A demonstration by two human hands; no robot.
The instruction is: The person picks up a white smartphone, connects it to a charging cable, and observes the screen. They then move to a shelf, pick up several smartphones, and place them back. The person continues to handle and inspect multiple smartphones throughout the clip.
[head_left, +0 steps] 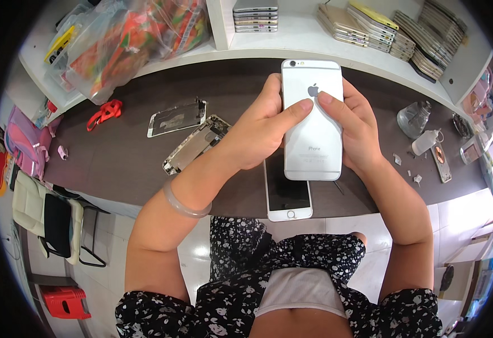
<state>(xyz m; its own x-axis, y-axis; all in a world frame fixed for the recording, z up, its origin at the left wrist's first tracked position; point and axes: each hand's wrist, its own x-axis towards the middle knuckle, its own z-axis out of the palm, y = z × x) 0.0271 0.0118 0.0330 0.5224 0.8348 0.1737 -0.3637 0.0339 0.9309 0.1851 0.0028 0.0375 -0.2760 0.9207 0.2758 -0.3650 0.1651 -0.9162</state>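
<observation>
The dark surface (105, 163) holds a red strap (111, 107), a phone screen (177, 119) and an opened phone (195, 146). A glass jar (412, 120) and squeeze bottle (425, 142) sit farther right.

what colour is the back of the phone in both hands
The smartphone back is silvery white, seen in the head view.

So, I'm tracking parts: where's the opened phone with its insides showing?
In the head view, the opened phone lies on the dark desk left of centre, between the white-framed screen panel and the person's left forearm.
</observation>
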